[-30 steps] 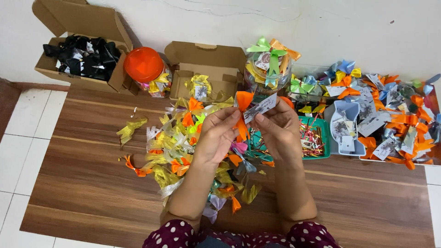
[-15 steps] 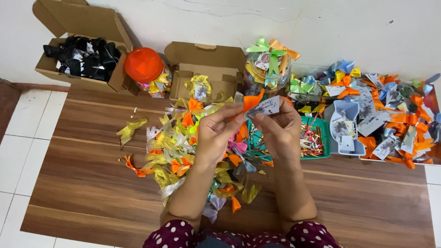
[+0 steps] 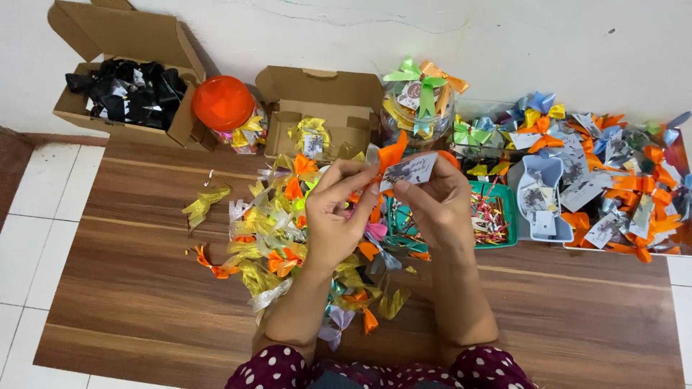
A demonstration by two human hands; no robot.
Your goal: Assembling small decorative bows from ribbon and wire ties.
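Note:
Both my hands are raised over a heap of ribbon bows [image 3: 288, 238] on a low wooden table [image 3: 137, 302]. My left hand [image 3: 335, 212] pinches an orange ribbon bow [image 3: 391, 153] by its knot. My right hand [image 3: 436, 205] holds a small printed card [image 3: 409, 170] against that bow with thumb and forefinger. The fingertips of the two hands almost meet where card and bow touch.
At the back stand an open cardboard box of black bows [image 3: 126, 97], an orange-lidded jar [image 3: 223, 104], another open cardboard box [image 3: 321, 115], a clear jar with bows [image 3: 422, 101], a green tray [image 3: 497, 212] and a pile of carded bows [image 3: 613, 180]. A wall runs behind.
The orange bow and the card have risen slightly and turned; the card now sits flatter against the bow. My hands stay close together over the heap.

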